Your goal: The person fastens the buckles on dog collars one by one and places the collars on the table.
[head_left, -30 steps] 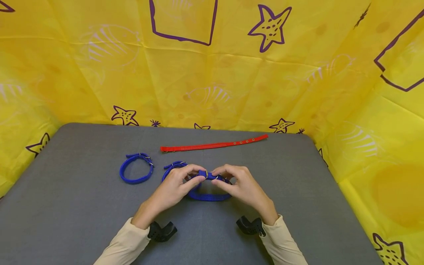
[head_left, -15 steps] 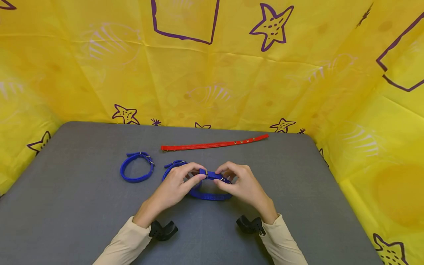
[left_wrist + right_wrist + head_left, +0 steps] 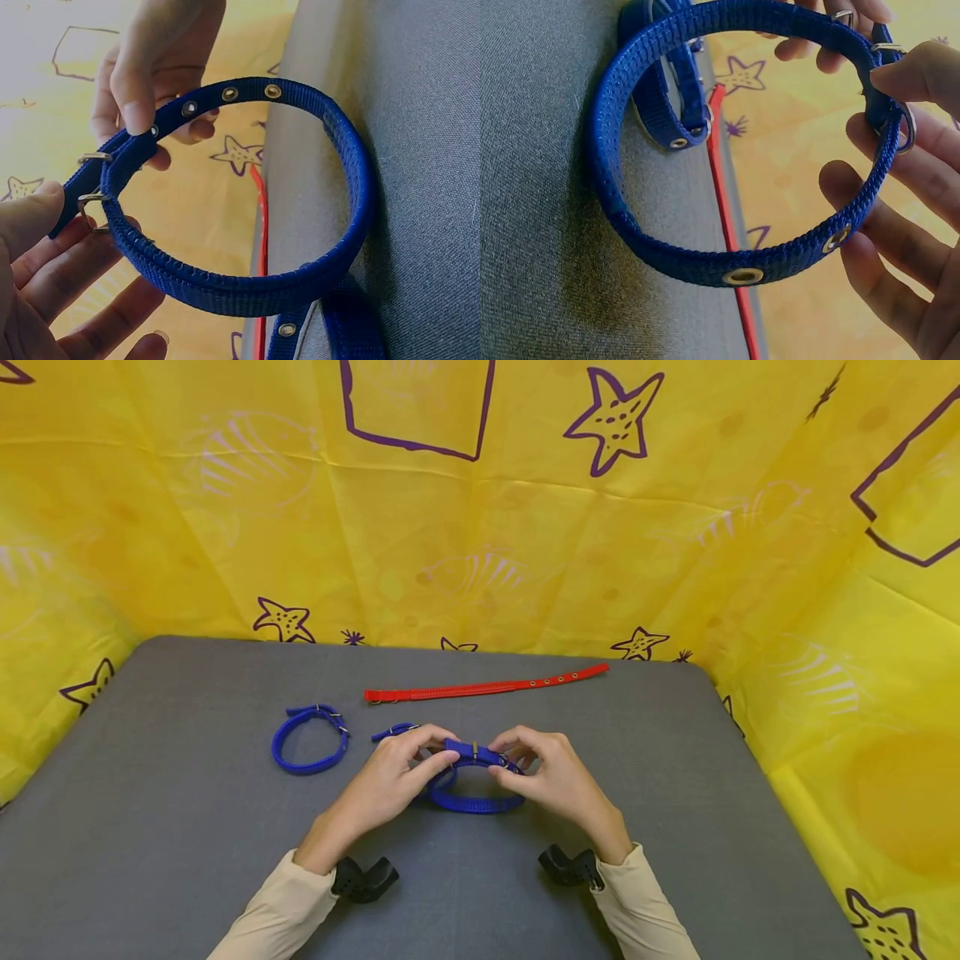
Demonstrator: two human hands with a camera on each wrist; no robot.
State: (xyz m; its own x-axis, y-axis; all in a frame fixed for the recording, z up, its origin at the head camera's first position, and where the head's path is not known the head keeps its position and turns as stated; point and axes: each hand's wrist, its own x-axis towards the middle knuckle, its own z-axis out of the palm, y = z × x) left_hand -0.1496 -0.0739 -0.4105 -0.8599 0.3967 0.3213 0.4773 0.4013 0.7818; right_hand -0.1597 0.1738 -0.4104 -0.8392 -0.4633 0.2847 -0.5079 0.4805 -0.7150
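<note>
A blue collar [image 3: 477, 806], closed into a loop, stands between both hands in the head view. My left hand [image 3: 393, 777] pinches the strap's free tip [image 3: 64, 214] between thumb and fingers, just beyond the metal buckle [image 3: 475, 750]. On the other side of the buckle, my right hand [image 3: 555, 781] pinches the band near a metal ring [image 3: 907, 127]. Brass eyelets [image 3: 230, 94] run along the band in the left wrist view. Behind my left hand lies a second blue collar [image 3: 390, 732], partly hidden by that hand.
Another looped blue collar [image 3: 281, 752] lies on the grey table [image 3: 187, 843] to the left. A red collar [image 3: 465, 691] is stretched out flat toward the back. Yellow patterned cloth [image 3: 480, 510] walls the table at the back and sides.
My left hand has shifted slightly left with the strap tip, and more strap shows beyond the buckle. My right hand has slid a little right along the band. The other collars lie still.
</note>
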